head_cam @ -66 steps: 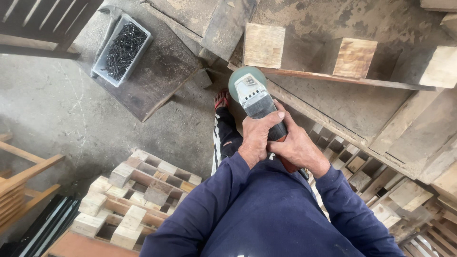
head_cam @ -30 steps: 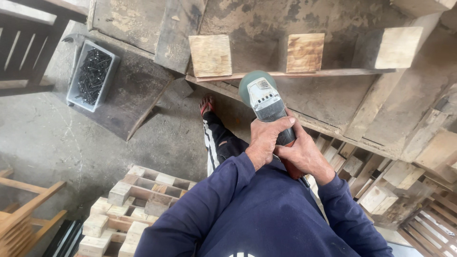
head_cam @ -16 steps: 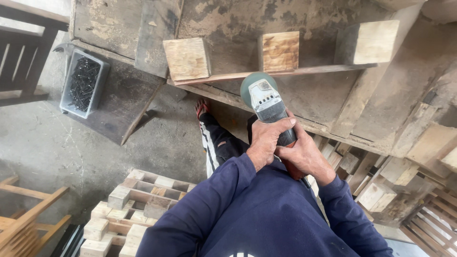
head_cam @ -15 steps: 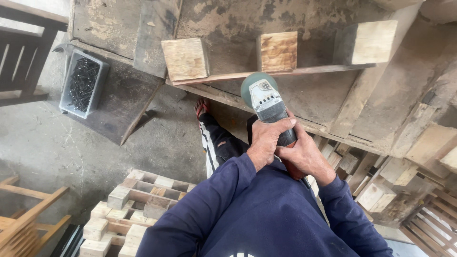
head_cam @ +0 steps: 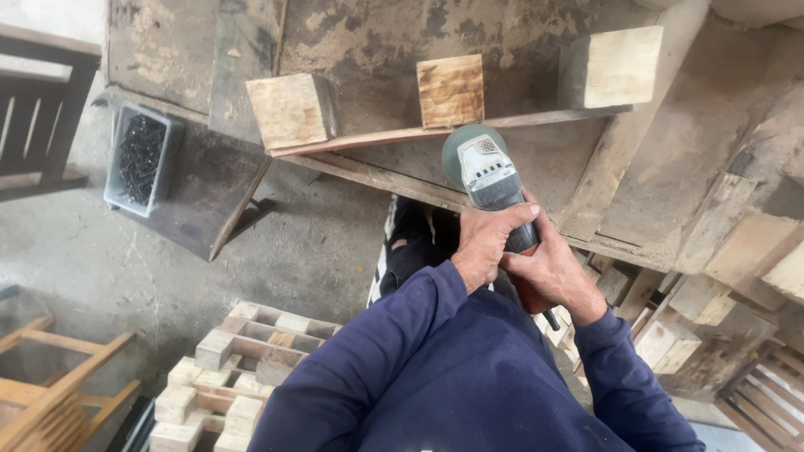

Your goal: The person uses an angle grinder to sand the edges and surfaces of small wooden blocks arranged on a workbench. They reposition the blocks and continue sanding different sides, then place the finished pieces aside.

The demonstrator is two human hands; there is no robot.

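Angle grinder (head_cam: 486, 172): grasped by left hand (head_cam: 486, 243) and right hand (head_cam: 548, 268), disc end beneath the pallet's (head_cam: 536, 50) middle wooden block (head_cam: 450, 90)

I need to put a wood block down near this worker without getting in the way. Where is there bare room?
Bare concrete floor lies between the nail tray, the dark board and the small pallet. It is crowded on the right, by the stacked blocks, and around the angle grinder held by both hands.

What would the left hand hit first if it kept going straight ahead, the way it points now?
Probably the middle wood block. The left hand grips the grinder, whose head sits just below that block; depth is unclear, so contact can't be judged.
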